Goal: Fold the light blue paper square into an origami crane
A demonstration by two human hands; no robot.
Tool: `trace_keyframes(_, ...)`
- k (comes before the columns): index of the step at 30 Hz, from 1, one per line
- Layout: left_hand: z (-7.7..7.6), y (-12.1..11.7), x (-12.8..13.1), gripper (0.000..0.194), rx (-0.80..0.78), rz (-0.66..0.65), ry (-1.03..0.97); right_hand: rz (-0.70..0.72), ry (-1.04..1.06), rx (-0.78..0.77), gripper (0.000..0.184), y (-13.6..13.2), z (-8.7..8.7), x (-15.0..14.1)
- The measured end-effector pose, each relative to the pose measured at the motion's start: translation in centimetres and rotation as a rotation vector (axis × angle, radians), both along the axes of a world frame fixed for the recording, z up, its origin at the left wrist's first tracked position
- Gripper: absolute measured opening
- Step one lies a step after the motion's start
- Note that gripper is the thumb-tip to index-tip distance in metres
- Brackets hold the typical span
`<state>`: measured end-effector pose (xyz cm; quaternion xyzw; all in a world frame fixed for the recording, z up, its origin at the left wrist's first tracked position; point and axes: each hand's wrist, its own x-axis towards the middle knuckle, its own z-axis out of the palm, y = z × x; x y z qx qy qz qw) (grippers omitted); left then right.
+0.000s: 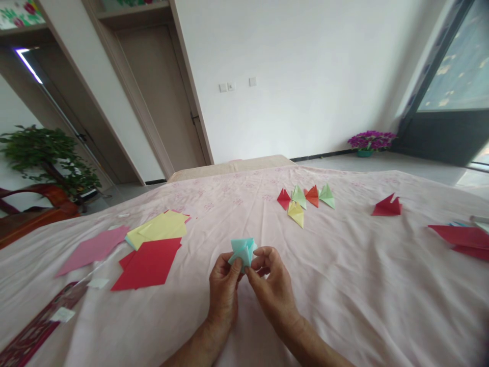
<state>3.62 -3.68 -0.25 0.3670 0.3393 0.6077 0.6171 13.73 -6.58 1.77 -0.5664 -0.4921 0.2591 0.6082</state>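
Hidden: most fingers of the left hand (225, 278), behind the turquoise folded paper (240, 248); likewise the underside and rear layers of that paper. Cut off by the frame: near edge of the tablecloth (336, 285), both forearms, the right end of the dark red paper (462, 237) and the lower end of the patterned strip (34, 326). Hard to make out: the pale object (480, 221) behind the dark red paper, and the material of the patterned strip.

Left hand: nearly closed, thumb pressed on the front face of the turquoise folded paper, fingers curled behind. Right hand (275, 283): fingers bent, thumb and forefinger at the right side and lower corner of the same paper. Position of turquoise folded paper: raised between both hands, toward the near edge of the tablecloth, well apart from the far edge.

Tablecloth: pale pink fabric, faint floral print, soft creases. Toward the far edge, right of centre, a row of small pointed paper forms: red form (283, 199), pale green form (299, 197), orange-red form (313, 195), light green form (327, 197); just in front, yellow form (296, 214). Nearer the right edge, apart from the row: larger red form (387, 206), notched at the top. Toward the left edge, flat smooth sheets, partly overlapping: pink sheet (91, 250), yellow sheets (164, 227), red sheets (151, 265).
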Motion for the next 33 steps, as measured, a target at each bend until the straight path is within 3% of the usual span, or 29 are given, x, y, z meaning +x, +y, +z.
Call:
trace_keyframes(9, -0.2, -0.2, -0.4, 0.021, 0.115, 0.122, 0.166, -0.023, -0.141, 0.049, 0.018, -0.2, -0.8, -0.1)
trace_keyframes(18, 0.3, 0.4, -1.0, 0.022, 0.218, 0.233, 0.512, 0.037, -0.186, 0.083, 0.009, 0.1, -1.1, 0.3)
trace_keyframes(25, 0.4, 0.0, -0.6, 0.021, 0.194, 0.137, 0.519, 0.01, -0.227, 0.089, 0.004, 0.0, -0.9, 0.4)
trace_keyframes(33, 0.9, -0.1, -0.4, 0.018, 0.265, 0.11, 0.534, 0.021, -0.202, 0.064, 0.015, 0.0, -0.2, 0.6)
